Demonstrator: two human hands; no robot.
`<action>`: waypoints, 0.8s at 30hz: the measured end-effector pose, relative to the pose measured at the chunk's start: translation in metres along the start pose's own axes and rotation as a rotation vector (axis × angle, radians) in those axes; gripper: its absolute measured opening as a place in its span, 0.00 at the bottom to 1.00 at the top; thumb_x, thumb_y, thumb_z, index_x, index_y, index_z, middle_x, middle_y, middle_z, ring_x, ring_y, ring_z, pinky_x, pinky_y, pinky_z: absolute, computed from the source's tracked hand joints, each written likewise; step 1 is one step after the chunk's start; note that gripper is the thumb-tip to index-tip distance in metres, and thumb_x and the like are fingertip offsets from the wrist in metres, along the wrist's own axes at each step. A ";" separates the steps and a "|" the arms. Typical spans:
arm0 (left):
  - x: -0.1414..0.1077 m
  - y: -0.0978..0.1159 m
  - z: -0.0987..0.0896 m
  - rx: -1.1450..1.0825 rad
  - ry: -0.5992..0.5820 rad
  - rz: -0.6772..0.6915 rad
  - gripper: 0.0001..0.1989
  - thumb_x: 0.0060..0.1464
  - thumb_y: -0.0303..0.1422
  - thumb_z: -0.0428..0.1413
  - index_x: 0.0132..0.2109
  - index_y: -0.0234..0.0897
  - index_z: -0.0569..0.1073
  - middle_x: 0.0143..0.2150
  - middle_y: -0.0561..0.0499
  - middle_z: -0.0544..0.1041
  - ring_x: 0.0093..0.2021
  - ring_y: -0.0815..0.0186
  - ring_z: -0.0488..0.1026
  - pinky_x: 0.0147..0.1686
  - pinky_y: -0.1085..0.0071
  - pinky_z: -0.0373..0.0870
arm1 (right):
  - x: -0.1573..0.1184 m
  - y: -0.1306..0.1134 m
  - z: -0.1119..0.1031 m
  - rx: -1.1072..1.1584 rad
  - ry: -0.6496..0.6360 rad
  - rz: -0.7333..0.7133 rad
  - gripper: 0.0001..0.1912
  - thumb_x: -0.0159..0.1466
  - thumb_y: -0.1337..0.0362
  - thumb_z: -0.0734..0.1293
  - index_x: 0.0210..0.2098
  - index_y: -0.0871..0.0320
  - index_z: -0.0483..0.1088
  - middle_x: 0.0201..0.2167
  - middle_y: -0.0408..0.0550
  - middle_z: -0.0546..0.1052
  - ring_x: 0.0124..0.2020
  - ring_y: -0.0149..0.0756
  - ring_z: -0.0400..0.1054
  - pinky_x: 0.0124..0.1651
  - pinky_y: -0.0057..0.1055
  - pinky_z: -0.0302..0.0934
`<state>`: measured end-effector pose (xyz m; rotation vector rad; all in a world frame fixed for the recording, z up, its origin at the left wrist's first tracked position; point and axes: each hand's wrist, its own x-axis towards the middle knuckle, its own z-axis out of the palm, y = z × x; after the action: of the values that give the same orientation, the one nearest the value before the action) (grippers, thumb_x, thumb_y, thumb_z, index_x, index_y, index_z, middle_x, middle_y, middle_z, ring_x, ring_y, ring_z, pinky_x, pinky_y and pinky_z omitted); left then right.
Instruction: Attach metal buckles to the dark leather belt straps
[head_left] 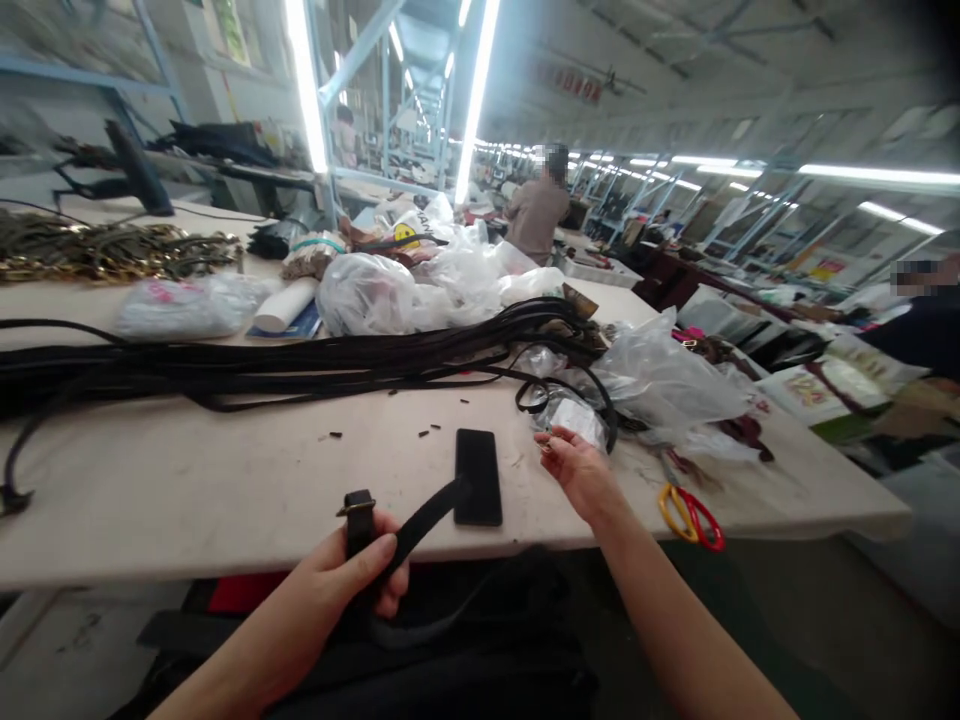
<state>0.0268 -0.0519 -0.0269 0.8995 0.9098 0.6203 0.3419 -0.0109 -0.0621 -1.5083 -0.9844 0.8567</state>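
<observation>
My left hand (358, 572) is closed around a black strap (429, 518), whose free end sticks out to the right over a black phone (478, 478). A brass-coloured buckle (358, 506) stands at the top of the strap's folded part, above my fingers. Over the table, right of the phone, my right hand (583, 478) pinches a small brass-coloured piece (545, 446); its exact kind is too small to make out. Just behind those fingertips lies a clear plastic bag (581, 418) with something white in it.
Long black straps (315, 365) lie in a bundle across the table (225, 480). Scissors with red and yellow handles (690, 517) overhang the front edge. Plastic bags (420, 285) and brass hardware (112, 250) are piled behind. Another person (538, 210) stands farther back; one more is at right.
</observation>
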 end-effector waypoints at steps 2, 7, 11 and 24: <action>-0.004 0.002 0.007 0.016 -0.007 0.042 0.13 0.53 0.41 0.54 0.39 0.36 0.65 0.25 0.55 0.71 0.23 0.73 0.61 0.26 0.75 0.55 | -0.023 -0.018 0.023 0.254 -0.101 0.074 0.21 0.50 0.55 0.69 0.40 0.57 0.64 0.38 0.47 0.75 0.30 0.26 0.69 0.36 0.26 0.67; -0.003 0.001 0.019 -0.105 0.088 0.157 0.13 0.54 0.40 0.53 0.38 0.35 0.64 0.21 0.58 0.66 0.19 0.76 0.55 0.23 0.77 0.50 | -0.075 -0.056 0.075 0.920 -0.276 0.431 0.15 0.45 0.71 0.74 0.32 0.60 0.70 0.28 0.42 0.75 0.27 0.23 0.69 0.31 0.19 0.67; -0.002 -0.007 0.023 -0.126 0.099 0.147 0.13 0.54 0.40 0.53 0.37 0.34 0.62 0.21 0.58 0.65 0.19 0.76 0.54 0.22 0.77 0.48 | -0.092 -0.068 0.097 1.132 -0.361 0.646 0.14 0.46 0.74 0.73 0.32 0.60 0.71 0.24 0.39 0.74 0.24 0.23 0.68 0.25 0.17 0.64; -0.004 0.008 0.010 0.063 -0.022 0.005 0.15 0.49 0.43 0.56 0.33 0.35 0.63 0.14 0.61 0.57 0.16 0.76 0.48 0.16 0.77 0.42 | -0.110 -0.049 0.098 0.767 -0.637 0.568 0.13 0.50 0.67 0.72 0.35 0.59 0.71 0.26 0.42 0.73 0.24 0.23 0.65 0.27 0.19 0.62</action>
<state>0.0328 -0.0547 -0.0153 0.9636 0.9120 0.5880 0.2029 -0.0708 -0.0276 -0.8330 -0.5164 1.9424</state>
